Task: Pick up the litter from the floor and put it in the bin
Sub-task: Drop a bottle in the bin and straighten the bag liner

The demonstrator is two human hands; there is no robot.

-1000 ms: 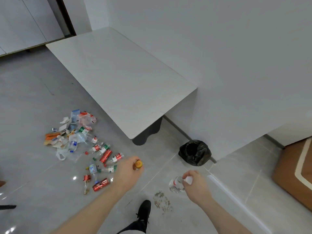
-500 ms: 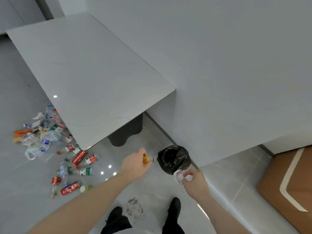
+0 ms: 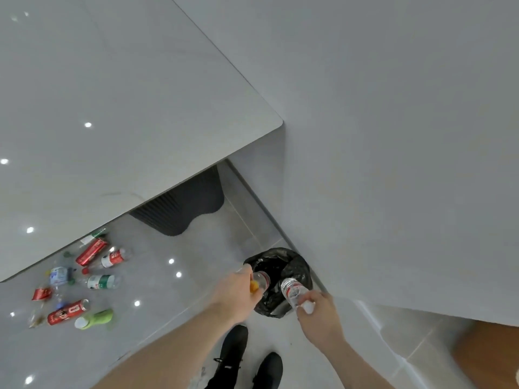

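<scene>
Litter [image 3: 92,279] beside table [image 3: 112,108], bin [image 3: 300,265] against wall [image 3: 393,136]

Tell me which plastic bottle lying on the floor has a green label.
The clear plastic bottle with the green-and-white label, lying on its side between the blue-labelled bottle and the bare tiles. The bottle above it wears a red label.

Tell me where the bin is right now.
The bin, lined with a black bag, stands on the floor against the wall, low in the head view, right of the table, under both hands.
</scene>
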